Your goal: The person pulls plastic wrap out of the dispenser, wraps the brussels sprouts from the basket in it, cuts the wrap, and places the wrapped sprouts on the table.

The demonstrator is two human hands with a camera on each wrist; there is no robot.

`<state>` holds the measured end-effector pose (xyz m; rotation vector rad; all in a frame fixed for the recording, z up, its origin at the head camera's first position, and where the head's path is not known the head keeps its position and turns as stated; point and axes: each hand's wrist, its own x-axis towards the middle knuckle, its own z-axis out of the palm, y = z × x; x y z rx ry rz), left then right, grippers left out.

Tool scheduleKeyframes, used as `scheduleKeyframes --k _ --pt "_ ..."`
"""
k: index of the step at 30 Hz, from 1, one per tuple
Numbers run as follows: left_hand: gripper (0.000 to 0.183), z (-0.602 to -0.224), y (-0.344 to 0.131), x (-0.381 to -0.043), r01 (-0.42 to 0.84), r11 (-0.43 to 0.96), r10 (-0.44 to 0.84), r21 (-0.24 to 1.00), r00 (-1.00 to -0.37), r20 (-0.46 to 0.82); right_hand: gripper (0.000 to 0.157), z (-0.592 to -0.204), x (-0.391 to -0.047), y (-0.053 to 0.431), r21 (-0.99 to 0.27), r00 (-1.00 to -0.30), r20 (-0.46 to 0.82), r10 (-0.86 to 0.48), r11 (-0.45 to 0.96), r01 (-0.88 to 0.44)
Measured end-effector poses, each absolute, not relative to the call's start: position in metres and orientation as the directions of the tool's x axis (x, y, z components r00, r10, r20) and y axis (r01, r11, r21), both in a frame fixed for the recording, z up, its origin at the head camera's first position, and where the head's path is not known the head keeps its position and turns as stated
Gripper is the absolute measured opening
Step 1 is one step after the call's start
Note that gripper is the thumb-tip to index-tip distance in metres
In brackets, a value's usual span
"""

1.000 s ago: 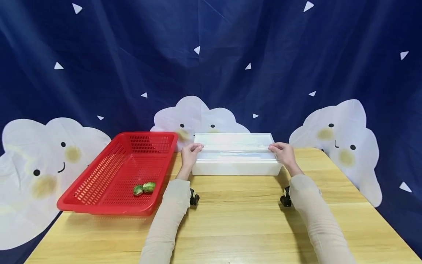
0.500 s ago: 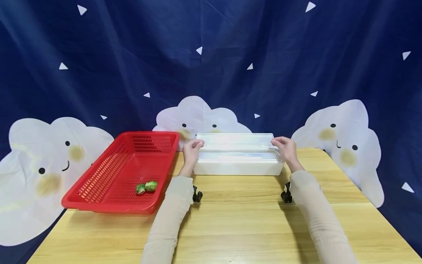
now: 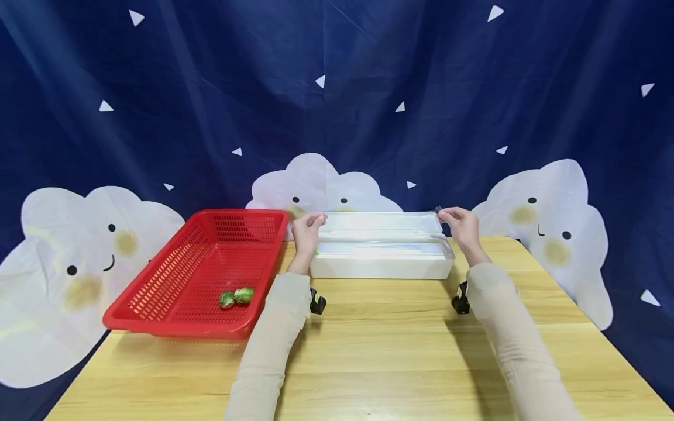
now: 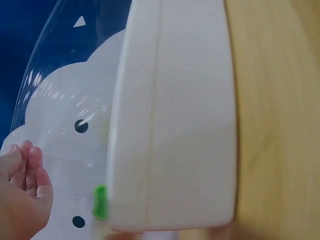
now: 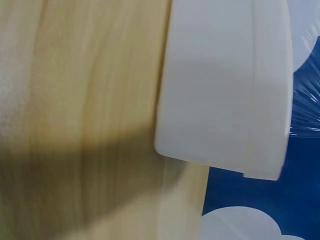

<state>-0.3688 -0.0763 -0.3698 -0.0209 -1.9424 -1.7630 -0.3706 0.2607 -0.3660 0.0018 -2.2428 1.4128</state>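
Observation:
A white cling film dispenser (image 3: 381, 269) lies lengthwise on the table, and its long plain side fills much of both wrist views. Clear cling film (image 4: 65, 75) stretches up from it, creased and shiny. My left hand (image 3: 307, 237) pinches the film's left edge between thumb and fingers, above the dispenser's left end. At the opposite end my right hand (image 3: 463, 227) pinches the other edge, higher than the box; the right wrist view shows the taut film (image 5: 306, 110) but not the hand. A small green slider (image 4: 100, 202) shows at the dispenser's left end.
To the left stands a red plastic basket (image 3: 192, 332) with slotted sides, holding two small green Brussels sprouts (image 3: 244, 295). The wooden table (image 3: 379, 351) ends just behind the dispenser, where a blue curtain (image 3: 358, 117) with white clouds hangs.
Both hands have risen and drawn the cling film's edge upward from the dispenser. The green slider has come into view by the left hand. The head view has shifted slightly.

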Motion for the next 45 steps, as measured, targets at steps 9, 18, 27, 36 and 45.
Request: scheduleKeyframes --k 9,18,27,36,45 --pt "0.015 -0.357 -0.075 -0.366 0.366 0.144 -0.33 0.919 -0.858 0.393 0.025 -0.35 -0.369 0.262 -0.84 -0.874 0.435 0.218 0.446 -0.307" --pt "0.018 -0.341 -0.073 -0.363 0.406 0.137 -0.31 0.904 -0.849 0.428 0.025 -0.347 -0.387 0.279 -0.839 -0.854 0.479 0.203 0.392 -0.378" --pt "0.018 -0.321 -0.075 -0.354 0.416 0.115 -0.318 0.902 -0.845 0.43 0.023 -0.317 -0.366 0.262 -0.828 -0.835 0.483 0.263 0.447 -0.338" --pt "0.017 -0.302 -0.078 -0.352 0.421 0.111 -0.325 0.9 -0.841 0.433 0.023 -0.298 -0.364 0.256 -0.808 -0.796 0.533 0.286 0.45 -0.38" --pt "0.018 -0.284 -0.081 -0.346 0.461 0.101 -0.309 0.881 -0.828 0.469 0.015 -0.28 -0.357 0.252 -0.808 -0.757 0.576 0.31 0.355 -0.47"
